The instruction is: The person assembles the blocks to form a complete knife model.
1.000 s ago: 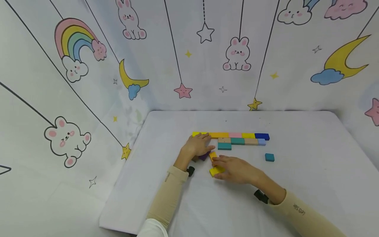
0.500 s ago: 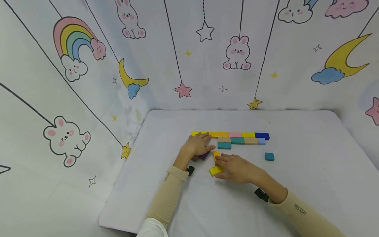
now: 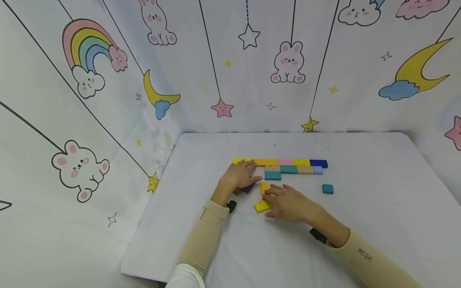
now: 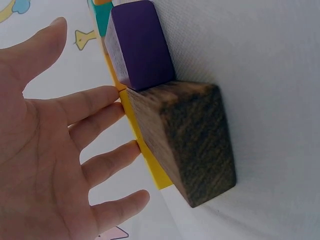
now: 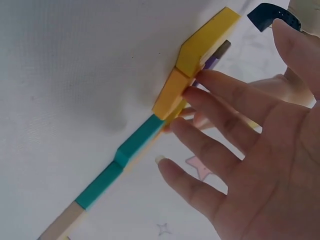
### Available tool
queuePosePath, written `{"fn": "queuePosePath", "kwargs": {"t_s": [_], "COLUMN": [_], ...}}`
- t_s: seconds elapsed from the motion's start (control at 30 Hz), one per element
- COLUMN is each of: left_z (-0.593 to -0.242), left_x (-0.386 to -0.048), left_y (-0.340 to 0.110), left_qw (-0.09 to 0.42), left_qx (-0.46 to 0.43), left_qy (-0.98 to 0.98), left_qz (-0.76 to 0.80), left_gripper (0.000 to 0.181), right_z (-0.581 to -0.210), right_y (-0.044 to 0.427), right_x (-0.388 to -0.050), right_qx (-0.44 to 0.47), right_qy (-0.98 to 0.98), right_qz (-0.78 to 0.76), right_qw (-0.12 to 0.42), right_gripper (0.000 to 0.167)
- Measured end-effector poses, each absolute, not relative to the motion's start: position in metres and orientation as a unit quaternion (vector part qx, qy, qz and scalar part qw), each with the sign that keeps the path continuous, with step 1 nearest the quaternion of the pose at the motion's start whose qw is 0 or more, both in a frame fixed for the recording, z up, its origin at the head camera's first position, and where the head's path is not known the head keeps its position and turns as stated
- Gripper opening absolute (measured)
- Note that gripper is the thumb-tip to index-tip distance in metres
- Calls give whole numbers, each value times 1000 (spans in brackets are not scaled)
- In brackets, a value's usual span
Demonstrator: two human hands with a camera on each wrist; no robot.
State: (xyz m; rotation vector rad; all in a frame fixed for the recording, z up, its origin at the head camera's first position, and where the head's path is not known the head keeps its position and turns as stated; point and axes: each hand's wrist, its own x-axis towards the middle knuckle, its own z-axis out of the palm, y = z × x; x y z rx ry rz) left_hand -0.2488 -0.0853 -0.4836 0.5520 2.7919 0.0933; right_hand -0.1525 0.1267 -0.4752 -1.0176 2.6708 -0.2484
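Note:
My left hand [image 3: 237, 176] lies with straight fingers against the yellow block [image 3: 242, 161] at the left end of a back row. Beneath its wrist side are a purple block [image 4: 142, 42] and a dark brown wood-grain block [image 4: 200, 145]. My right hand [image 3: 291, 205] has its fingers extended. Its fingertips touch or nearly touch an orange block [image 5: 171, 92] that points away from me. At that block's near end lies another yellow block [image 3: 263, 206], turned at an angle. Neither hand grips anything.
Behind the hands, the row continues with orange [image 3: 266, 162], pink [image 3: 286, 162], yellow and dark blue [image 3: 319, 163] blocks. Teal [image 3: 289, 169], tan [image 3: 305, 170] and light blue blocks line its front. One teal block [image 3: 327, 189] lies apart at right. A patterned cloth hangs behind the table.
The orange block by my right hand has turned from slanted to nearly straight and shifted slightly right. My right hand has edged right and away from me. The left hand stays put.

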Motion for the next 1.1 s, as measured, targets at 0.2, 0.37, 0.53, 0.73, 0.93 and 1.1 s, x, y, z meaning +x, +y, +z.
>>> {"fn": "queuePosePath", "kwargs": {"t_s": [0.2,0.37,0.53,0.73,0.93,1.1], "left_z": [-483,-483,-482,-482,-485,-485], "left_x": [-249,-250,-249,-249,-251,-250], "left_y": [-85,-86,-85,-85,-86,-85], "left_qw": [148,150,154,154,147,148], "left_qx": [193,189,187,192,196,194], "left_qy": [970,970,970,969,969,969], "left_qz": [28,29,31,29,28,31], "left_gripper": [75,75,75,76,76,76], "right_z": [-474,-473,-475,-471,-468,-468], "right_y": [123,120,122,123,123,126], "right_x": [-148,-140,-136,-134,-134,-136], "right_qx": [-341,-314,-323,-320,-316,-315], "right_qy": [928,934,934,934,934,937], "right_qz": [-75,-64,-56,-51,-26,-25], "right_qw": [127,157,141,154,166,149], "right_gripper": [68,92,98,107,111,100]}}
